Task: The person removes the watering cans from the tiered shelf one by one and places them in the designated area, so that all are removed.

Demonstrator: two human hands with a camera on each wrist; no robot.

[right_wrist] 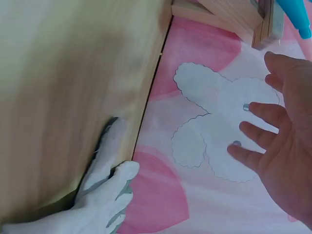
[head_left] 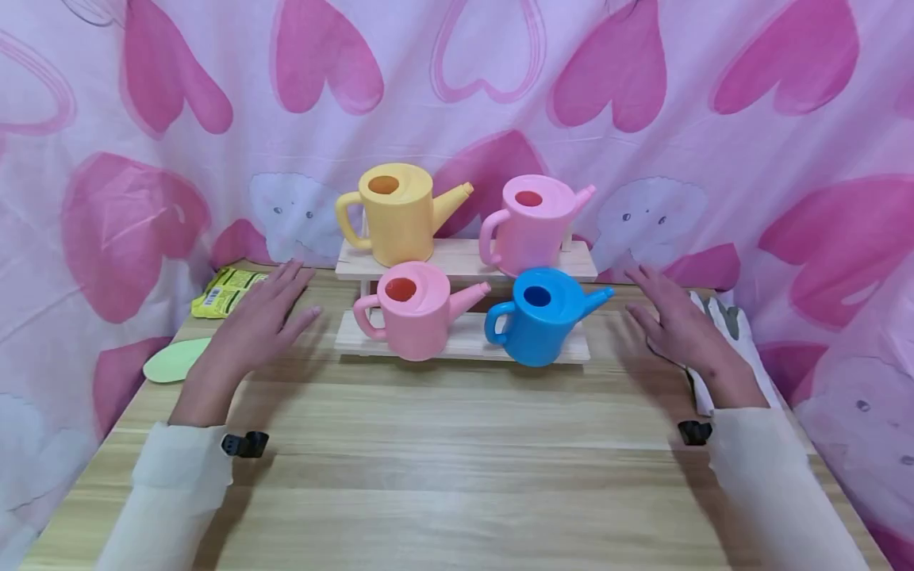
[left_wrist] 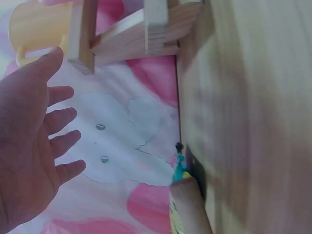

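Note:
Four toy watering cans would exceed a plain count, so several stand on a two-step wooden rack (head_left: pixel 457 346). On the upper step are a yellow watering can (head_left: pixel 403 226) and a pink watering can (head_left: pixel 531 230). Below them stand another pink watering can (head_left: pixel 417 329) and a blue watering can (head_left: pixel 539 329), all spouts pointing right. My left hand (head_left: pixel 260 321) hovers left of the rack, fingers extended, touching none of the cans. To the right of the rack, my right hand (head_left: pixel 674 329) is held out likewise, its fingers (right_wrist: pixel 263 114) spread and holding nothing.
A yellow packet (head_left: pixel 227 293) and a pale green oval piece (head_left: pixel 174 361) lie at the table's left. White gloves (head_left: pixel 743 341) lie near its right edge. A pink heart-patterned curtain (head_left: pixel 400 127) hangs behind the wooden table (head_left: pixel 457 476).

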